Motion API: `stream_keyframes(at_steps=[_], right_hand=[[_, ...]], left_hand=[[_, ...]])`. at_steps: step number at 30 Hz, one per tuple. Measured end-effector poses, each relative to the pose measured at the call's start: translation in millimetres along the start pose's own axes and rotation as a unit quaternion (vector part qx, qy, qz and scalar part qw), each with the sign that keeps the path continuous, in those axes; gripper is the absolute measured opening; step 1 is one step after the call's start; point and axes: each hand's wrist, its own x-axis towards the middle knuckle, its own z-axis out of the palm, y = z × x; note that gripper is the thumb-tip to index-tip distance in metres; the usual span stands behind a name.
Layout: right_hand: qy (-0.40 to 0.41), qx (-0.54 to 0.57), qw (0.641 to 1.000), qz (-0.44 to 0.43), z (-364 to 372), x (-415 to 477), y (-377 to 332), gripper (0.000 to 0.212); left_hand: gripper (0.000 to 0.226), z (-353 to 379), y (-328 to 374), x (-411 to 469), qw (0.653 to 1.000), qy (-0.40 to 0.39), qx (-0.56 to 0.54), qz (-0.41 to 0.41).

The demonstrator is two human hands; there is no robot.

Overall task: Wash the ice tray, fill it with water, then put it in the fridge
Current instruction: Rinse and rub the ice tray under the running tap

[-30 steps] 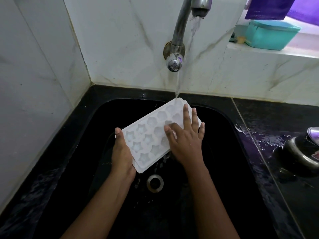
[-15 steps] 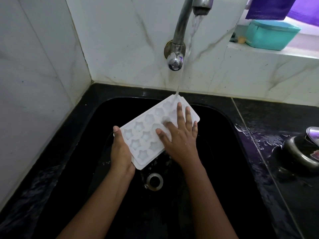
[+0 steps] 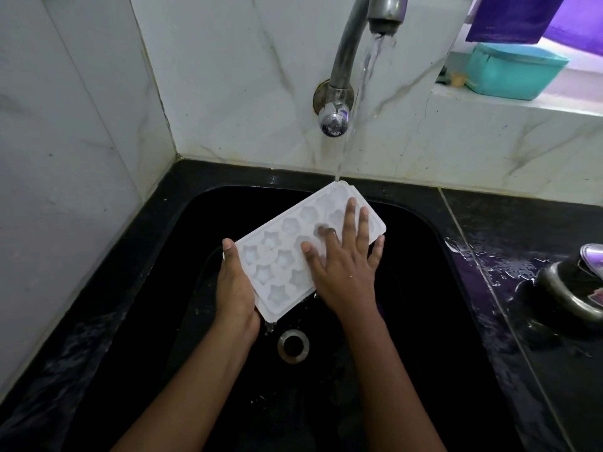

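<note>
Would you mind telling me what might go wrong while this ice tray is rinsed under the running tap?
The left hand grips only the near end of the tilted, wet ice tray, so it might slip into the sink. Water from the tap strikes the tray's far corner and may splash onto the wet counter.

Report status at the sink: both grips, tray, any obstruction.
Left grip holds ice tray at near end, over sink. Right grip flat on cells, fingers spread. Tap stream hits far corner. Nothing in the way.
</note>
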Motion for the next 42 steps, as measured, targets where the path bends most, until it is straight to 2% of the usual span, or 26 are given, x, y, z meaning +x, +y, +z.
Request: stream_keyframes(at_steps=[3,5,10,15,17,23,25,28,30,33,35,37,39,42], right_hand=[[-0.048,0.03,0.998,-0.038,0.9,1.6,0.5,0.076],[-0.043,0.06,0.997,-0.035,-3.4,5.3,8.0,0.073],[0.12,0.138,0.983,-0.004,-13.4,9.2,16.5,0.049],[0.136,0.145,0.98,0.016,-11.8,10.6,18.9,0.023],[0.121,0.139,0.983,0.012,-10.7,9.8,15.5,0.024],[0.015,0.039,0.999,-0.019,0.3,0.1,1.4,0.042],[-0.017,0.028,0.999,-0.035,-2.3,1.1,4.4,0.042],[0.002,0.009,1.0,-0.02,-4.3,2.1,9.8,0.037],[0.03,0.015,0.999,-0.02,-0.9,-0.6,5.0,0.046],[-0.014,0.025,0.999,-0.045,0.0,-0.3,4.6,0.056],[-0.024,0.024,0.999,-0.029,-5.2,1.7,10.2,0.047],[0.005,0.011,1.0,-0.001,-7.0,1.2,12.1,0.036],[0.022,0.009,1.0,0.0,-5.0,-0.9,7.4,0.035],[-0.035,0.034,0.998,-0.028,-4.8,1.7,7.9,0.047]], left_hand=[[0.076,-1.7,2.1,2.7,1.0,0.001,-0.007,-0.003],[0.078,-5.0,2.3,5.7,1.0,0.006,-0.009,-0.009],[0.076,-5.7,2.9,6.1,1.0,0.022,-0.021,0.002],[0.061,-6.5,4.2,8.5,0.998,0.035,-0.047,0.02],[0.062,-6.8,4.3,9.1,0.998,0.035,-0.045,0.022],[0.064,-7.9,1.6,11.0,0.998,0.025,-0.043,0.029],[0.065,-9.7,2.9,14.1,0.998,0.031,-0.052,0.033],[0.066,-9.8,1.5,15.1,0.998,0.036,-0.04,0.033],[0.07,-9.5,-1.6,15.6,0.999,0.029,-0.031,0.03],[0.068,-11.7,-0.9,19.7,0.997,0.041,-0.047,0.039],[0.067,-13.3,-1.4,21.0,0.997,0.039,-0.048,0.043],[0.067,-11.4,-5.0,19.0,0.998,0.031,-0.036,0.044],[0.067,-8.3,-8.2,17.2,0.998,0.023,-0.035,0.039],[0.067,-9.4,-4.8,19.6,0.998,0.025,-0.047,0.04]])
